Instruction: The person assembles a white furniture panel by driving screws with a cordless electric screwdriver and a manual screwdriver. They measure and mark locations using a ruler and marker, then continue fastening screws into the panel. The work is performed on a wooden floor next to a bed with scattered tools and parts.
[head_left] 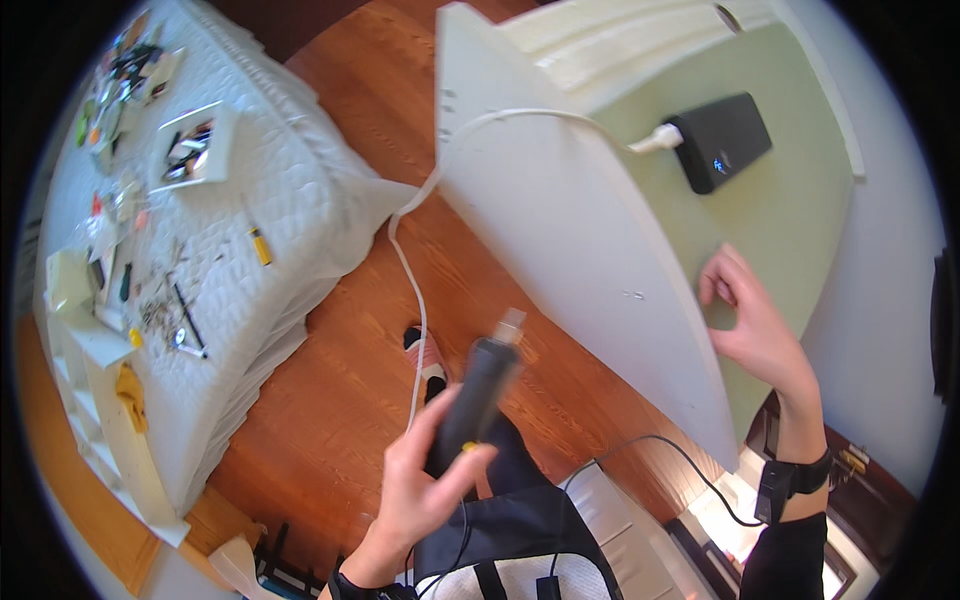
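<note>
My left hand (425, 475) is closed round a dark grey handheld tool (472, 395). A silvery flat tip points up from the tool, and a small yellow spot shows near my thumb; motion blurs its exact kind. At the right, my right hand (750, 320) is over the pale green surface (790, 230), beside the white panel's edge. Its fingers are loosely curled, the thumb stands apart, and nothing shows between them. Beyond it lies a black power bank (728, 143) with a lit blue display and a white cable (490, 118) plugged into its end.
The white panel (560, 230) stands between me and the green surface. Left, a bed-like surface (290, 190) with a quilted cover bears a white tray (222, 165), a yellow-handled screwdriver (261, 246) and scattered small tools. The white cable hangs over the wooden floor (345, 330) towards my left hand.
</note>
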